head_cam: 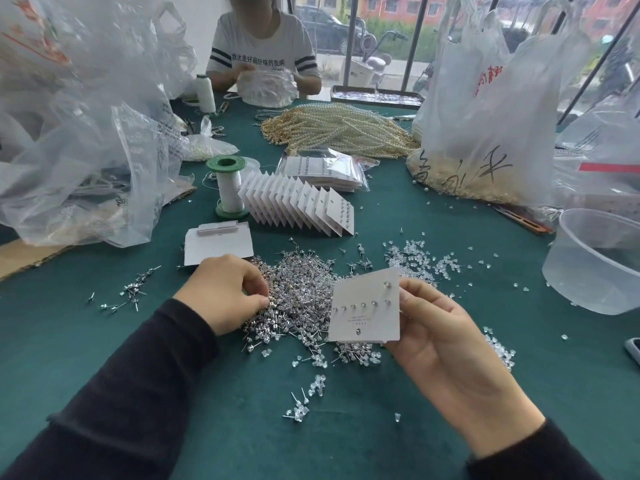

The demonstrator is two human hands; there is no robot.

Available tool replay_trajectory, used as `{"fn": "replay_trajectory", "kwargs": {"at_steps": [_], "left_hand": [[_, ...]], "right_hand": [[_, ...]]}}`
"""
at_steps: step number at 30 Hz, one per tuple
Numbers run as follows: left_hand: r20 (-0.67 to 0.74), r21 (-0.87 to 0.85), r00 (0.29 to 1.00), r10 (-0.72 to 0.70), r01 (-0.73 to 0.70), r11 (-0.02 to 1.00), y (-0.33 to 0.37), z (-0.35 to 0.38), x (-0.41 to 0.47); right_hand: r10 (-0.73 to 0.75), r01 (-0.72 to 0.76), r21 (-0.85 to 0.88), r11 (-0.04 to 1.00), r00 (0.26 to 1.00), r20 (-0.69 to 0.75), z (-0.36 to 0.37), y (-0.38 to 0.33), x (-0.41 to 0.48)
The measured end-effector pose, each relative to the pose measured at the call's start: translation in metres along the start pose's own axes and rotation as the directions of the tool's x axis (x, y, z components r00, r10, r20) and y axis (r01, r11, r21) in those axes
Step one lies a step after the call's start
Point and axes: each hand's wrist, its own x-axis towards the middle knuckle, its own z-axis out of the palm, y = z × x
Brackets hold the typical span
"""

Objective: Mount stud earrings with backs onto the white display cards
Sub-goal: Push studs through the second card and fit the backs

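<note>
Left hand (231,289): down at nine o'clock on the heap, thumb and forefinger pressed together as if pinching a stud; too small to tell whether one is caught.
Stud heap (298,292): dead centre on the green cloth (450,237), hundreds loose, plenty left.
Finished cards (301,202): fanned in a row at twelve o'clock from the heap, by the thread spool (228,188).
Blank cards (218,242): small stack at eleven o'clock, waiting.
Card in work (363,310): at three o'clock of the heap, one row of six studs in, one more above; most of the upper part bare, so roughly half done by my reckoning.
Right hand (446,327): pinching that card by its right edge, thumb on the face.
Clear backs (415,258): scattered at one o'clock, many unused.
</note>
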Motion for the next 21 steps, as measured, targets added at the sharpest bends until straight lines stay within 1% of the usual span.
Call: {"fn": "replay_trajectory", "kwargs": {"at_steps": [5,7,9,10,11,12,13,17,21], "left_hand": [[-0.063,0.053,0.998,0.025,-0.022,0.998,0.003,0.004,-0.001],[-0.132,-0.010,0.991,0.020,-0.022,1.000,0.003,-0.001,-0.002],[-0.197,-0.138,0.980,-0.006,-0.022,0.990,0.004,-0.006,-0.003],[-0.175,-0.246,0.984,-0.019,-0.025,0.969,0.006,-0.008,-0.003],[-0.119,-0.389,0.993,-0.012,-0.036,0.921,0.009,-0.009,-0.004],[-0.052,-0.526,0.999,0.017,-0.042,0.850,0.013,-0.010,-0.006],[-0.006,-0.613,0.998,0.060,-0.051,0.789,0.016,-0.010,-0.008],[0.054,-0.690,0.978,0.203,-0.111,0.715,0.024,-0.006,-0.013],[0.081,-0.807,0.960,0.268,-0.095,0.582,0.034,-0.002,-0.021]], "right_hand": [[0.000,0.000,-0.005,1.000,1.000,0.004,0.001,-0.001,-0.001],[0.004,-0.004,-0.001,1.000,1.000,0.000,0.001,-0.001,-0.001],[0.012,-0.012,-0.004,1.000,1.000,-0.002,0.000,-0.002,-0.002],[0.020,-0.020,-0.010,1.000,1.000,-0.003,0.000,-0.002,-0.002],[0.030,-0.030,-0.015,0.999,1.000,-0.005,0.000,-0.002,-0.001],[0.040,-0.040,-0.021,0.999,0.999,-0.005,0.000,-0.002,-0.001],[0.049,-0.049,-0.028,0.998,0.999,-0.001,0.000,-0.002,-0.001],[0.055,-0.054,-0.022,0.998,0.998,0.032,0.000,0.000,0.000],[0.090,-0.093,0.029,0.995,0.991,0.094,0.001,0.003,0.000]]}}
